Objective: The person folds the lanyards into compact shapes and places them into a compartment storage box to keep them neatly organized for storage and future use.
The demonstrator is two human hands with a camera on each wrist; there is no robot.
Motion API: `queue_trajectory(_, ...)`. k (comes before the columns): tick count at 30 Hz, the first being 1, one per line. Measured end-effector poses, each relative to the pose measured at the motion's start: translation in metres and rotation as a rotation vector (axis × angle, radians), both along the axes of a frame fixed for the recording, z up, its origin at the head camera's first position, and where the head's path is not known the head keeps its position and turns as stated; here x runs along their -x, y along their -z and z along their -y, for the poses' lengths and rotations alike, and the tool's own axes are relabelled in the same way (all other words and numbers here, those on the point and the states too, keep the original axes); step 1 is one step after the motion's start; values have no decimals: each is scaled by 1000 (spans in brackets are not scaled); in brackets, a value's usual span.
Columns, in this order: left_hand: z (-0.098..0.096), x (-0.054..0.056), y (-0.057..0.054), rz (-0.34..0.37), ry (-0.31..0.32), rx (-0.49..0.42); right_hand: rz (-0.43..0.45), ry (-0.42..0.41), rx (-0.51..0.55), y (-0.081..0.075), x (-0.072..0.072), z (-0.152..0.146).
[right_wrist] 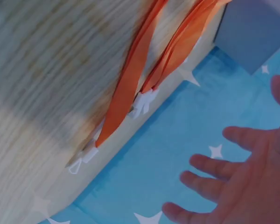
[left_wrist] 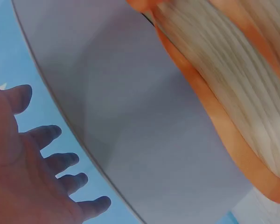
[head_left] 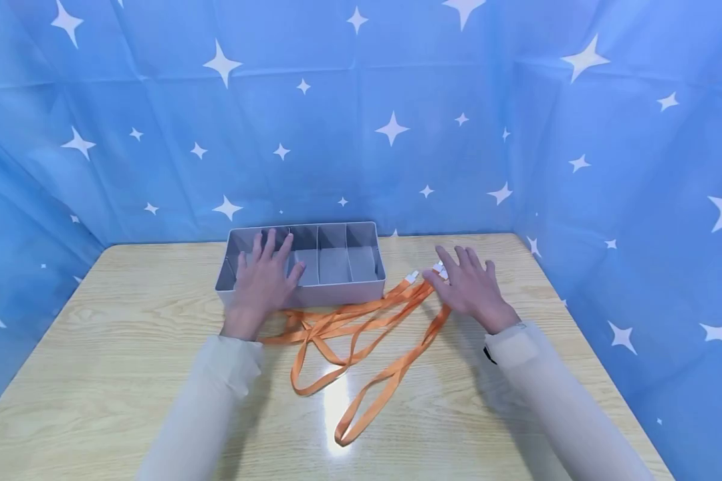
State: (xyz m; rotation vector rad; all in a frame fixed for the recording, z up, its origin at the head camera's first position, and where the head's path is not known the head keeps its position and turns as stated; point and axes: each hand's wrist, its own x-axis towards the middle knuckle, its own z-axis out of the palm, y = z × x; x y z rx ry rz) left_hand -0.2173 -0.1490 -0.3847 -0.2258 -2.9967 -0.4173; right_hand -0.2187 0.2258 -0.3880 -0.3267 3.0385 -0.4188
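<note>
Several orange lanyards (head_left: pixel 397 367) with white clips (head_left: pixel 412 276) lie loosely looped across the table. Behind them stands a grey divided box (head_left: pixel 343 294) with several compartments. My left hand (head_left: pixel 261 280), fingers spread, is over the left part of the box; whether it touches the rim I cannot tell. In the left wrist view the same hand (left_wrist: pixel 32 163) appears beside the box's wall (left_wrist: pixel 144 107), holding nothing. My right hand (head_left: pixel 469 287) hovers by the clip ends with its fingers apart. The right wrist view shows this hand (right_wrist: pixel 242 172) holding nothing, near the lanyards (right_wrist: pixel 130 88).
The pale wooden table (head_left: pixel 126 374) ends at a blue curtain (head_left: pixel 313 133) with white stars, which hangs behind and along both sides. Part of the lanyards lies close against the front of the box.
</note>
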Motion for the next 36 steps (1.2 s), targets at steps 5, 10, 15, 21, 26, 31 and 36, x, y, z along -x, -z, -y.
queue_trajectory(5, -14, -5, -1, -18, 37, -34, -19, -14, -3, 2, -5, -5)
queue_trajectory(10, -28, -14, -2, -45, 89, -116, -19, -28, 14, 7, -9, -9)
queue_trajectory(15, -40, -23, -3, -77, 128, -149, 4, -47, 45, 10, -14, -9)
queue_trajectory(21, -51, -31, 1, -107, 170, -163, 10, -83, 66, 15, -17, -7)
queue_trajectory(26, -56, -35, 5, -120, 198, -172, -24, -125, 66, 20, -17, -3)
queue_trajectory(31, -59, -40, 8, -119, 217, -192, -37, -142, 63, 22, -17, 1)
queue_trajectory(36, -63, -45, 10, -115, 234, -170, -17, -142, 78, 22, -17, 5)
